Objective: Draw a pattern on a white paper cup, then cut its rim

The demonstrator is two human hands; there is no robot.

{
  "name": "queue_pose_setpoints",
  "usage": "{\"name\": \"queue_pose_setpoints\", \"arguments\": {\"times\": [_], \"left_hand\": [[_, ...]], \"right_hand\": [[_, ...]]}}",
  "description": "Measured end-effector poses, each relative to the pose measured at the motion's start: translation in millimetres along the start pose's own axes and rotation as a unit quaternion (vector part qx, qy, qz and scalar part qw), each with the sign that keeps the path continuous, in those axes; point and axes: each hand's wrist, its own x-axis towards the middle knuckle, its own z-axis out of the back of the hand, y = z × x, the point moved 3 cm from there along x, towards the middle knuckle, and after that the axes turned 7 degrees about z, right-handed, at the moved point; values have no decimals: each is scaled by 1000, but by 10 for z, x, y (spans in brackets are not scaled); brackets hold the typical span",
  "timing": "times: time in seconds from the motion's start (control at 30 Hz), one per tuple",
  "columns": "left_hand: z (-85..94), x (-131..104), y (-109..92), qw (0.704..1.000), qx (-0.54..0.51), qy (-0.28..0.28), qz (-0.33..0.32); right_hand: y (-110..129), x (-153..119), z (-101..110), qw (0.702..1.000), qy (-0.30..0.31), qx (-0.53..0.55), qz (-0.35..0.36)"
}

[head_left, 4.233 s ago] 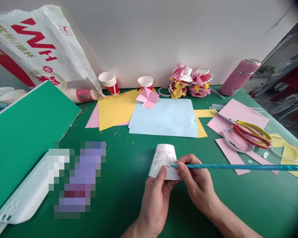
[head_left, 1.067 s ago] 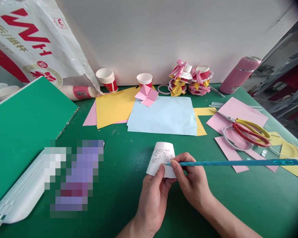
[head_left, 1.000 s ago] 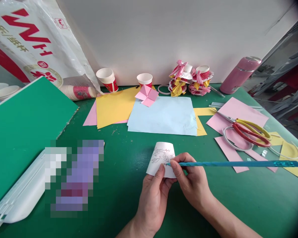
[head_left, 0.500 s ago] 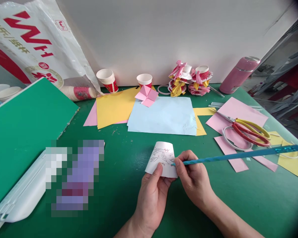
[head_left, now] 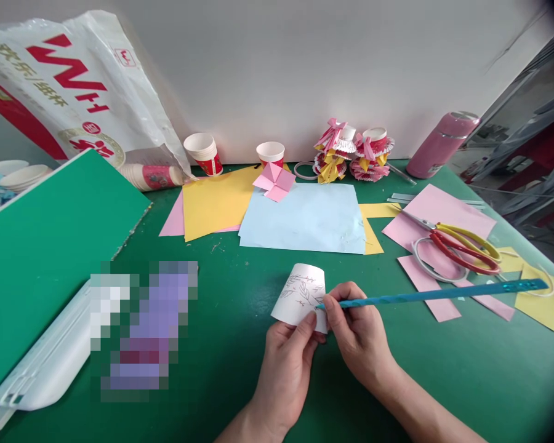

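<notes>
Green desk (head_left: 221, 369), pale wall (head_left: 268, 74) along the far side. Green board (head_left: 50, 234) at left; behind it, a white plastic bag (head_left: 69, 80) with red lettering. Light blue sheet (head_left: 300, 218) mid-desk, overlapping a yellow sheet (head_left: 216, 206); pink square sheet (head_left: 434, 206) to the right.

Both hands near centre. Left hand (head_left: 289, 363) pinches the near edge of a curved white paper piece, thumb on top, fingers underneath. Right hand (head_left: 360, 332) grips a blue pen (head_left: 425, 296) low down between thumb and fingers, long shaft running out to the right.

Far right, pink thermos (head_left: 443, 144), tilted in view. Scissors (head_left: 434, 230), one handle red, one yellow, partly over the pink square. Two frilled cup stacks (head_left: 335, 154) side by side near the wall. Nested paper cups (head_left: 204, 157) stand left of them.

The white paper piece (head_left: 300, 295) sits just nearer than the blue sheet, narrower end away; whether it touches the desk, cannot tell. Pink folded paper (head_left: 274, 181) at the blue sheet's far-left corner.

Smallest: drawn leafy sprigs (head_left: 305, 289) with tiny red marks; pen tip at their lower right.
</notes>
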Motion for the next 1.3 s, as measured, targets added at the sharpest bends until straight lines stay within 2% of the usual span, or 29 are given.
{"name": "queue_pose_setpoints", "arguments": {"times": [0.2,0.87,1.3], "left_hand": [[-40,-33,-25,996,-60,53,38],[-44,-37,-10,997,-56,42,27],[-44,-32,4,997,-52,44,21]], "right_hand": [[13,-17,55,999,-34,10,22],[75,-11,36,996,-1,-55,63],[23,-4,19,999,-5,-27,25]]}}
